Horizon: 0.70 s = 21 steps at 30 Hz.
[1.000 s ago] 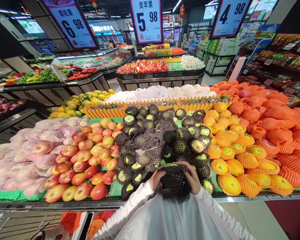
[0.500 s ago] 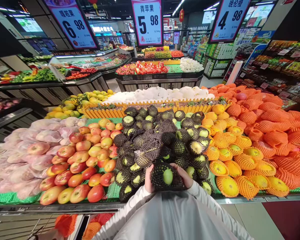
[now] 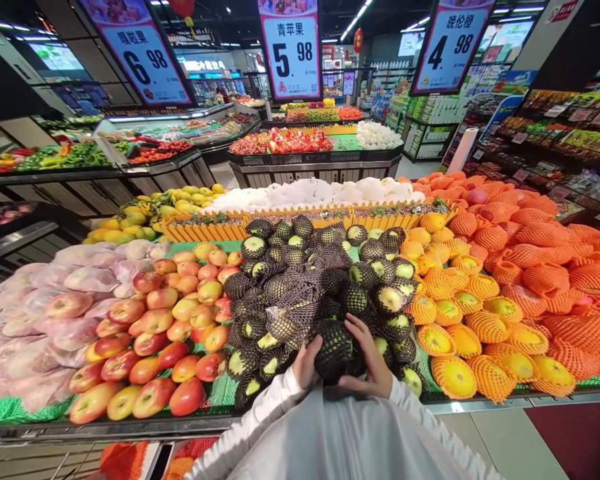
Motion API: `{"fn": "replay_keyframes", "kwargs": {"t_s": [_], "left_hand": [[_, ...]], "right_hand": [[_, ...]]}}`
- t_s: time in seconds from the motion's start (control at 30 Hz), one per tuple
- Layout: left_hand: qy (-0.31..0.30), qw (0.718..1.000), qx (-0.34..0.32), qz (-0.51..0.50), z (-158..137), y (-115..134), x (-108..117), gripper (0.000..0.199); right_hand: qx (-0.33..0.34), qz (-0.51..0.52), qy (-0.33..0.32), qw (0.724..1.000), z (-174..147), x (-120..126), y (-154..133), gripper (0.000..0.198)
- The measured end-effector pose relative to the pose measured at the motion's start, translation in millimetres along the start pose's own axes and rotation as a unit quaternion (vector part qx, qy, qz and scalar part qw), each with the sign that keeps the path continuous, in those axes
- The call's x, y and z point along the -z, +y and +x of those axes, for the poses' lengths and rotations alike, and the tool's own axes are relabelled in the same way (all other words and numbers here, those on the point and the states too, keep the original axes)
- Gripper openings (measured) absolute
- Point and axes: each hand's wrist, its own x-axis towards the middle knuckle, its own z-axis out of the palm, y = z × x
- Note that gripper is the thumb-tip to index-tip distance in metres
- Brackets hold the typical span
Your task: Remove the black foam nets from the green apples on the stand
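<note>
Just in front of my body, a green apple in a black foam net [image 3: 334, 348] is held between my two hands. My left hand [image 3: 306, 363] grips its left side, the thumb pointing up along the net and the other fingers hidden. My right hand [image 3: 375, 365] cups the right side, with fingertips at the upper edge of the net and the thumb low near the front. Around and behind it lies a heap of more netted green apples [image 3: 290, 280], some with bare green skin showing.
Left of the heap are red-yellow apples [image 3: 155, 343] and wrapped pale fruit [image 3: 75, 287]. On the right lie yellow fruit in orange nets [image 3: 455, 373] and orange-netted fruit [image 3: 555, 267]. Price signs [image 3: 290, 50] hang above. A wire cart [image 3: 45, 463] stands at lower left.
The netted apple has turned in my hands, so its bare green patch no longer shows. The fingers of my right hand have shifted and spread around it.
</note>
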Motion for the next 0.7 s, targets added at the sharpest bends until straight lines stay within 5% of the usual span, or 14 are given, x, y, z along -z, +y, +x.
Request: {"fn": "replay_keyframes", "kwargs": {"t_s": [0.1,0.27,0.33,0.4,0.5,0.6,0.7], "left_hand": [[-0.021,0.996,-0.010,0.087,-5.2,8.2,-9.2,0.058],[-0.177,0.969,-0.091,0.148,-9.0,30.3,-2.8,0.069],[-0.207,0.947,-0.147,0.199,-4.3,42.0,5.3,0.058],[-0.164,0.915,-0.235,0.283,5.0,49.0,11.4,0.043],[-0.011,0.841,-0.312,0.441,24.0,40.4,13.7,0.043],[0.055,0.779,-0.289,0.554,41.1,13.2,12.1,0.056],[0.066,0.749,-0.284,0.595,50.0,-10.7,12.0,0.062]], "right_hand": [[-0.055,0.055,0.011,0.997,0.2,-11.8,8.8,0.106],[-0.146,0.185,0.103,0.966,-1.8,-15.3,18.9,0.087],[-0.172,0.248,0.139,0.943,-4.8,-12.9,24.6,0.082],[-0.207,0.313,0.154,0.914,-8.6,-10.0,32.7,0.077],[-0.234,0.355,0.173,0.889,-13.3,-2.3,46.3,0.062],[-0.219,0.328,0.191,0.899,-13.9,13.5,57.4,0.059],[-0.186,0.248,0.199,0.930,-5.8,37.5,63.7,0.051]]}}
